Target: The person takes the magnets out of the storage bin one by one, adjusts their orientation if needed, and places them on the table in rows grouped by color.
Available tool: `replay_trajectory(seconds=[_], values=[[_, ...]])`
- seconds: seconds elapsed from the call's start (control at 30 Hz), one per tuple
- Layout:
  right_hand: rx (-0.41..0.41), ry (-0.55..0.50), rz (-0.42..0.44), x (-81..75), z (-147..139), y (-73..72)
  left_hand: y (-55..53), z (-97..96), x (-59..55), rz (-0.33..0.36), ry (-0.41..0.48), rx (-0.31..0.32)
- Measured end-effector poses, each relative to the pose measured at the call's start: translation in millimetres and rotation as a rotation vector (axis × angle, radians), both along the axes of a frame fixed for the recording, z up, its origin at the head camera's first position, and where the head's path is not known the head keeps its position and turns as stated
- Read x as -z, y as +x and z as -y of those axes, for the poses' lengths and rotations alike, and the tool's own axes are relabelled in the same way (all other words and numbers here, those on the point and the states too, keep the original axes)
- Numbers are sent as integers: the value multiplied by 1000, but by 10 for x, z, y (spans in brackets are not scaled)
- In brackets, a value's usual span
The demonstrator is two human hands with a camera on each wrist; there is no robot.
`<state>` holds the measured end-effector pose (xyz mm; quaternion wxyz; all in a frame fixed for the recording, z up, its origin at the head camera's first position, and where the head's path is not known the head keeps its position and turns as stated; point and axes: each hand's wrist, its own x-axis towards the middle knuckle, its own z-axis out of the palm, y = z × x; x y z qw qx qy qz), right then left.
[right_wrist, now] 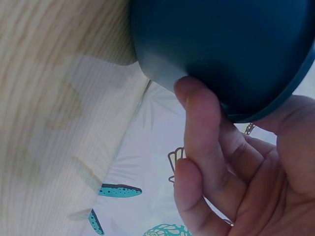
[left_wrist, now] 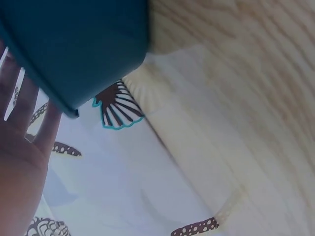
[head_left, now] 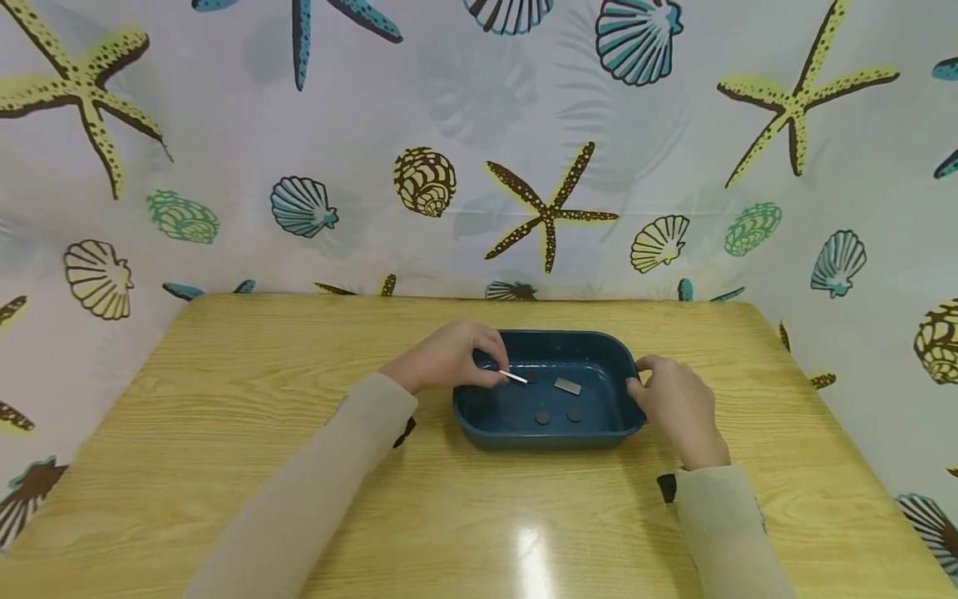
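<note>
A dark blue rectangular basin [head_left: 550, 441] with rounded corners stands on the table. My left hand [head_left: 458, 358] is over its left end and pinches a thin white strip [head_left: 513, 377] between thumb and fingers. In the left wrist view the left hand [left_wrist: 22, 147] shows beside the basin's wall [left_wrist: 88, 54], its pinch out of sight. My right hand [head_left: 674, 403] grips the basin's right rim, fingers curled against the outer wall in the right wrist view. On the basin's floor lie a small grey rectangular piece [head_left: 567, 386] and dark discs [head_left: 542, 417], one partly beyond the strip.
The wood-grained table [head_left: 284, 358] spreads around the basin on every side. Behind its far edge hangs a pale cloth [head_left: 359, 125] printed with shells and starfish, which also runs down both sides.
</note>
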<state>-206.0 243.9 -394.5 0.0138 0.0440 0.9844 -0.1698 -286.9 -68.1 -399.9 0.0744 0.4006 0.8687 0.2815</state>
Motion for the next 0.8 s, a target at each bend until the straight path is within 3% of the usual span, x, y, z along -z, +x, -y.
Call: replay_trajectory(seconds=[0.47,0.67,0.8], values=[[-1,2,1,-9,21,17,115,232,-187,-59,41,-103],[-1,3,7,-13,30,22,135,396,-188,-86,69,-145],[1,8,6,-6,29,16,148,514,-146,-69,119,-169]])
